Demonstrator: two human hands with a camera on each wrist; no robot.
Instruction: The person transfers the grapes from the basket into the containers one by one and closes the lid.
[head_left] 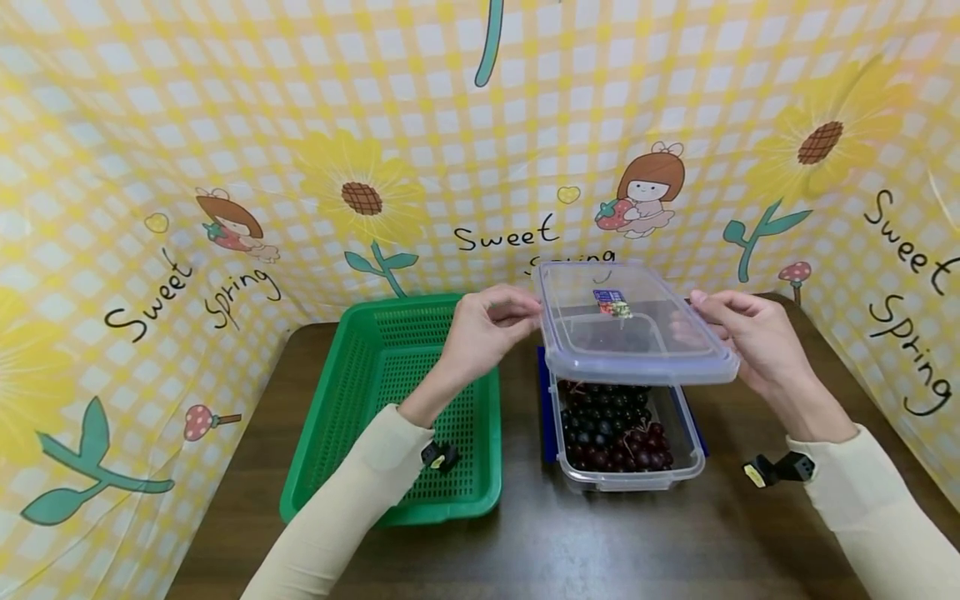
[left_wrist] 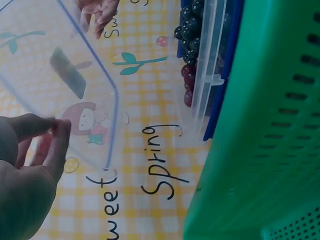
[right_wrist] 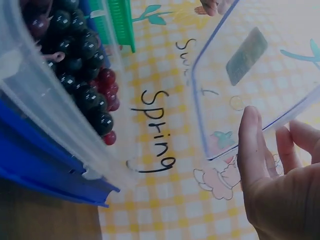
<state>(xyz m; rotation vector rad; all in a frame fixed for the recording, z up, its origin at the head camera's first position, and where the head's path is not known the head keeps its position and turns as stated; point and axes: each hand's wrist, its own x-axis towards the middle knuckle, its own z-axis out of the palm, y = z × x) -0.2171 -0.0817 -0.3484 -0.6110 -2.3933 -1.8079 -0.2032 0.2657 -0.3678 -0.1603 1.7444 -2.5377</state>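
A clear plastic lid (head_left: pixel 652 337) with a bluish rim and a small sticker hangs tilted above a clear food container (head_left: pixel 621 481). My left hand (head_left: pixel 486 329) pinches its left edge between thumb and fingers. At the opposite edge, my right hand (head_left: pixel 763 337) grips the lid with the thumb on top, some fingers showing through the plastic. Inside the container lie dark grapes (head_left: pixel 600 417) and reddish grapes (head_left: pixel 647 450); the lid covers the far part in the head view. Blue flaps (right_wrist: pixel 50 165) stand out along the container's sides.
A green perforated basket (head_left: pixel 390 510) stands left of the container, under my left forearm. Both sit on a dark wooden table (head_left: pixel 555 550). A yellow checked cloth (head_left: pixel 450 125) with printed flowers and figures rises behind and at both sides.
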